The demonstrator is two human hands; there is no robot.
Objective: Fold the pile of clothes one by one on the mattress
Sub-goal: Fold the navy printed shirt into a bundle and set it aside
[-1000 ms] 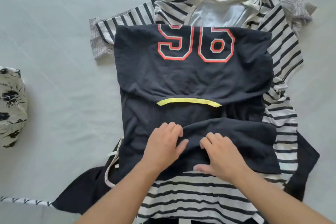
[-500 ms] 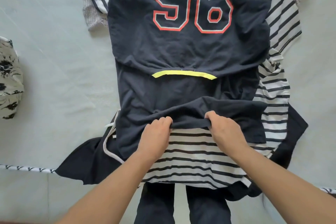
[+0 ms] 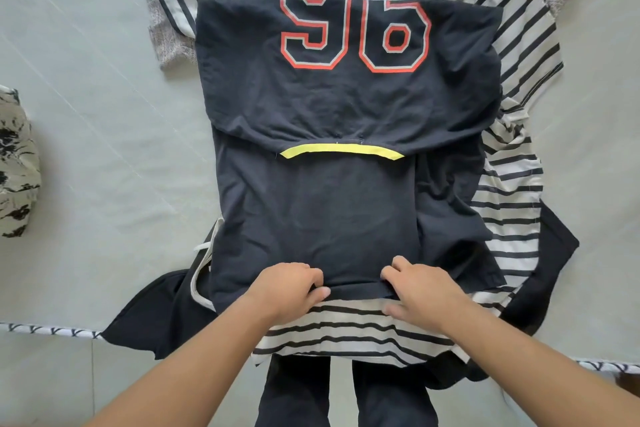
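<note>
Big pale mattress (image 3: 86, 114) under a heap of clothes. On top, flat: dark jersey (image 3: 318, 211) with a red number, over a striped shirt (image 3: 512, 184). Soft, light, floppy; best held by the near hem. Left hand (image 3: 289, 288) and right hand (image 3: 420, 291) side by side, low, fingers curled, pinching that hem.

My left hand (image 3: 289, 289) and right hand (image 3: 420, 291) now sit lower on the navy shirt (image 3: 322, 218), drawing its near edge back toward me; the bunched fold is gone and the lower panel lies flatter, covering more striped shirt (image 3: 346, 329).
</note>
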